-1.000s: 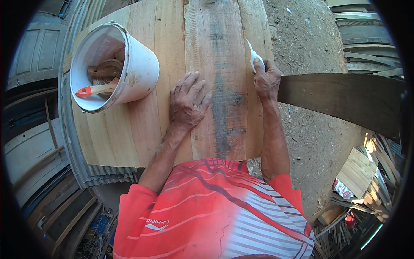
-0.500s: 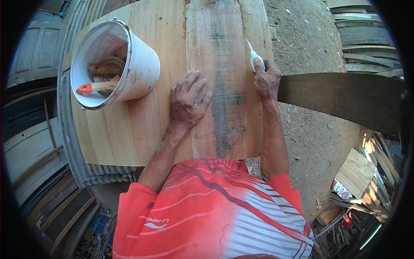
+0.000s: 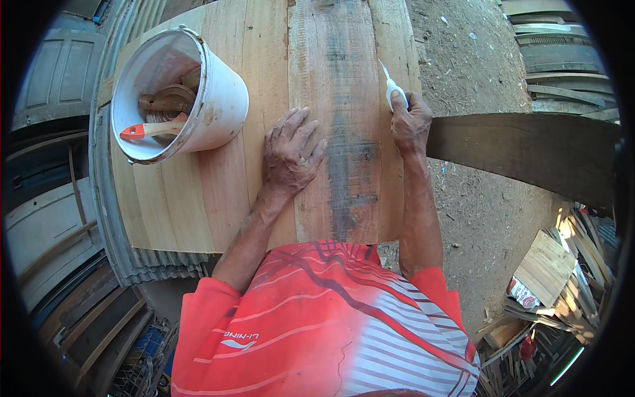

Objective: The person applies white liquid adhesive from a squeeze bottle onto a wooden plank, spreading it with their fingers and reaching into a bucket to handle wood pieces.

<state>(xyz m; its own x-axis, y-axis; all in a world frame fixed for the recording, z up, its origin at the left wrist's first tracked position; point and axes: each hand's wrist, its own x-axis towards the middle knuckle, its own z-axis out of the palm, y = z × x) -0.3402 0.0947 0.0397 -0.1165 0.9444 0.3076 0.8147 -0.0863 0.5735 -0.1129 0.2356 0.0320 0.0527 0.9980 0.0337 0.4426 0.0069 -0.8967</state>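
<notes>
My left hand (image 3: 291, 151) lies on the wooden panel (image 3: 188, 198), fingers stretched out over its planks. Near the panel's right edge, my right hand (image 3: 411, 126) is closed round a small white squeeze bottle (image 3: 395, 94) with a long thin nozzle. That nozzle points away from me, its tip at or just above a seam between two planks; whether it touches is unclear. A dark stain (image 3: 340, 159) runs along the plank between my hands.
On the panel's left, a white bucket (image 3: 221, 106) tilts toward the left, holding a red-tipped brush (image 3: 152, 128) and other items. A dark board (image 3: 522, 149) juts out beyond my right hand. Wood scraps (image 3: 546, 268) are piled at lower right, and corrugated sheeting (image 3: 162, 264) borders the left.
The whole view has shifted very slightly. Both hands and the bottle keep practically the same places on the panel.
</notes>
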